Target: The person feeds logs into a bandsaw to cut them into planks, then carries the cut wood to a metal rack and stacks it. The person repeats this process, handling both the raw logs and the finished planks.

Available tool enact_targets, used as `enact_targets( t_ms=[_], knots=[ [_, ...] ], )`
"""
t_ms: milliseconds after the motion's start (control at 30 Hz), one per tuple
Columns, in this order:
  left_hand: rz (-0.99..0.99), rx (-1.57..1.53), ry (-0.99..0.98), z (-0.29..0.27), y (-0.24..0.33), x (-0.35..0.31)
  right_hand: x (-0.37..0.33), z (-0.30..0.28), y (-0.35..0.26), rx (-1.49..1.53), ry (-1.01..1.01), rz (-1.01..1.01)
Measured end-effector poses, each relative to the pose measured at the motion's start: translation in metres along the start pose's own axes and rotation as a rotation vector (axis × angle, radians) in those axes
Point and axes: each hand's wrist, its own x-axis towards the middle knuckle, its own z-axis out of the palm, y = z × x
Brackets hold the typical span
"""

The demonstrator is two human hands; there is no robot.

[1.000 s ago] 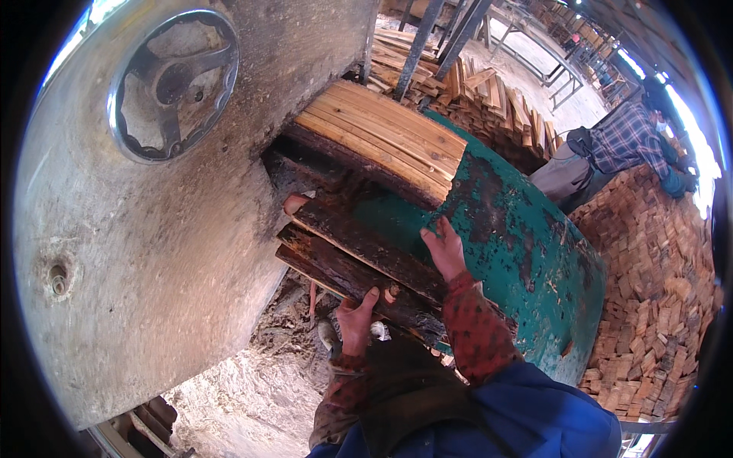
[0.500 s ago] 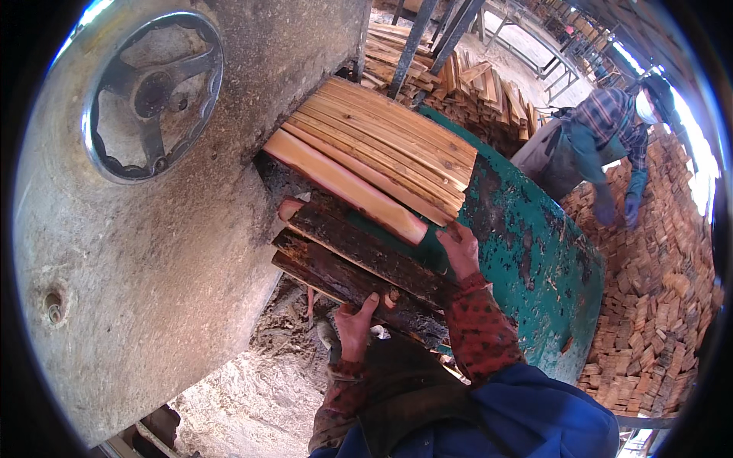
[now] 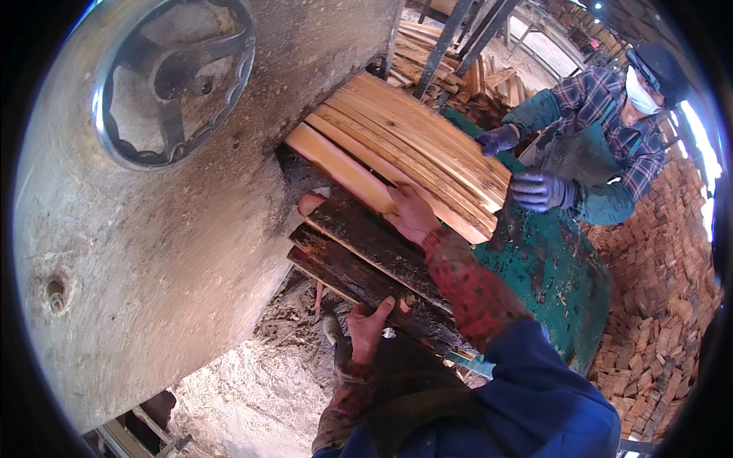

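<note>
Pale board (image 3: 336, 162), eleven o'clock: could skew if steered only by one end. Left hand (image 3: 368, 332), six o'clock: thumb atop bark-dark slabs (image 3: 343, 267), which might slide if pressure eases. Right hand (image 3: 414, 216), just off centre toward two: closed on the board's end; fingers risk pinching against plank stack (image 3: 427, 137), one o'clock, should co-worker's gloved hands (image 3: 537, 191), near three, shift it. Obscured: handwheel (image 3: 174, 75), ten o'clock, cropped above; left fingertips, grip undeterminable; board's end, behind right hand.
</note>
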Motion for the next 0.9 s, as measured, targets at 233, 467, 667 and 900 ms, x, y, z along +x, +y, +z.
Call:
enact_targets(
  t_ms=[233,467,667,900],
  knots=[
    [0.011,0.015,0.026,-0.004,-0.006,0.0,0.017,0.007,-0.023,-0.045,-0.193,0.138],
    [0.062,0.052,0.016,-0.004,-0.008,0.0,-0.032,-0.054,-0.008,0.078,-0.062,0.083],
    [0.032,0.103,0.035,-0.001,0.0,-0.002,-0.127,-0.094,-0.007,0.314,-0.107,0.259],
    [0.04,0.128,0.043,-0.013,-0.015,0.001,-0.202,-0.118,-0.05,0.307,-0.009,0.122]
  ],
)
